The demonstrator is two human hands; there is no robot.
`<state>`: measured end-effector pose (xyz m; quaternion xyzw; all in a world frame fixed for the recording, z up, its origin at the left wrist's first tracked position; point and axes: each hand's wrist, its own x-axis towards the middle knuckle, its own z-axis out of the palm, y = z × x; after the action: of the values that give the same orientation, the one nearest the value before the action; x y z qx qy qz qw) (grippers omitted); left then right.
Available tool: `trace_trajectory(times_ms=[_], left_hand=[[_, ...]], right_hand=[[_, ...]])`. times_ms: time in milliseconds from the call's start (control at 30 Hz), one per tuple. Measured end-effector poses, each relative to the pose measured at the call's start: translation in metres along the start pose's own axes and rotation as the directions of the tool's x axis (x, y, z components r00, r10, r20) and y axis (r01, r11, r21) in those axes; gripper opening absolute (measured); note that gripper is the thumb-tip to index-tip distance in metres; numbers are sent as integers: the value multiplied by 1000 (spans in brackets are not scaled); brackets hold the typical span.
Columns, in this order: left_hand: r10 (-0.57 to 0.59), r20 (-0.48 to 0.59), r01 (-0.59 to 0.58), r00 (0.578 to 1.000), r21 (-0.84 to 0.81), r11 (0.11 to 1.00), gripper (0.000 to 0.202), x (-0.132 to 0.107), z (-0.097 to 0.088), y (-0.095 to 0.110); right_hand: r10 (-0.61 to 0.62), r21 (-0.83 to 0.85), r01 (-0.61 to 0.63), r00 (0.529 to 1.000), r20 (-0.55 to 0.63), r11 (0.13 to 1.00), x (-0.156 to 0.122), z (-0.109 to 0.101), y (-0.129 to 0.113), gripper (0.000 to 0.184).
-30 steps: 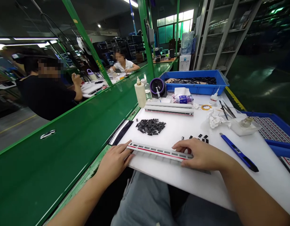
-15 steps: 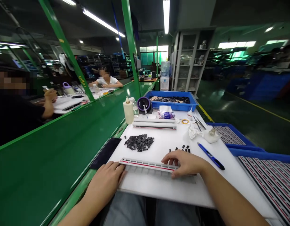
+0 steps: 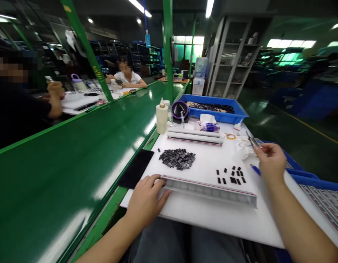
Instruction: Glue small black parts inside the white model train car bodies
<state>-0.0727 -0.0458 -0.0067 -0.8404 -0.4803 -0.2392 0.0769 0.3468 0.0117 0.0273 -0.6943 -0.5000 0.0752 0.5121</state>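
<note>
My left hand [image 3: 147,195] is closed on the left end of a long white train-car shell [image 3: 209,193] with a thin red stripe. The shell lies tilted near the table's front edge, its hollow side toward me. At the right side of the table, my right hand [image 3: 271,162] pinches a pair of metal tweezers [image 3: 251,139], tips pointing up and away. Crumpled white tissue [image 3: 243,149] lies beside them. Small black rectangular pieces [image 3: 235,173] are spread out beyond the shell's right half. A heap of similar black pieces [image 3: 177,158] sits farther left.
Beyond the heap lie more white shells [image 3: 194,137]. A cream squeeze bottle [image 3: 161,118], a purple-rimmed black container [image 3: 180,109] and a blue tray [image 3: 240,116] stand at the back. A blue pen-like tool [image 3: 255,169] is partly hidden. A green partition [image 3: 97,146] runs along the left.
My right hand has left the shell, moved right and back, and taken hold of the tweezers. The shell has tipped, showing more of its hollow side. My left hand stays at its left end.
</note>
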Motion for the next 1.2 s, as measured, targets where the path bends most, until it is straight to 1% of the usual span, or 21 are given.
trace_trajectory(times_ms=[33,100,200,267,333,400,433,500,567,633,667,733,767,833,900,967,1000,1067,1100,1133,1200], left_hand=[[-17,11,17,1000,-5,1000,21,0,0,1],[-41,20,41,999,-7,999,22,1,1,3],[-51,22,51,998,-6,999,22,2,0,5],[-45,34,45,998,-16,999,20,4,-2,4],[-39,51,41,998,-40,998,21,8,-5,3],[-46,76,51,996,-57,997,23,12,-9,2],[-53,93,59,994,-60,996,24,14,-11,2],[-65,137,73,988,-52,996,25,20,-15,3],[-73,192,83,979,-43,996,26,26,-18,5],[-70,225,82,972,-43,996,27,32,-19,9],[-62,226,74,972,-46,996,28,34,-19,11],[-36,205,48,978,-56,997,28,37,-16,16],[-22,190,34,982,-60,998,28,37,-13,17],[-4,158,15,987,-68,998,28,35,-6,20],[7,116,1,993,-74,997,29,32,0,22],[13,80,-7,997,-77,997,31,29,5,22],[11,71,-6,997,-81,997,32,28,7,22],[-2,62,8,998,-102,995,33,27,9,21],[-10,58,16,998,-117,993,33,27,10,21],[-15,53,22,998,-135,991,33,27,11,20],[-18,47,26,999,-163,986,33,27,13,20]], right_hand=[[10,26,-9,999,-53,1000,5,2,8,46],[23,60,-20,998,-50,998,10,9,19,55],[40,-34,-35,989,141,999,11,18,25,62],[66,-134,-35,971,231,990,9,22,22,58],[78,-210,-17,955,287,978,8,22,18,47],[77,-223,-8,949,305,975,6,21,14,38],[75,-220,-8,951,300,975,5,20,12,38],[66,-192,-11,957,282,981,3,15,9,46],[54,-78,-36,968,243,996,0,9,3,52],[62,160,-99,973,225,982,-4,2,-12,49],[66,294,-133,972,226,946,-6,-1,-22,46],[35,490,-156,968,247,858,-13,-5,-52,38],[-7,547,-137,968,253,826,-17,-6,-69,36],[-139,645,-50,961,240,762,-27,-3,-107,35],[-251,740,-25,933,259,672,-38,7,-141,36],[-287,777,-156,871,399,610,-49,22,-167,31],[-289,775,-229,836,467,588,-56,30,-174,29],[-279,744,-364,762,584,561,-69,48,-179,30],[-271,731,-412,739,617,544,-75,55,-176,31],[-259,720,-448,722,641,530,-80,62,-172,32],[-222,705,-484,720,658,519,-88,72,-161,32]])
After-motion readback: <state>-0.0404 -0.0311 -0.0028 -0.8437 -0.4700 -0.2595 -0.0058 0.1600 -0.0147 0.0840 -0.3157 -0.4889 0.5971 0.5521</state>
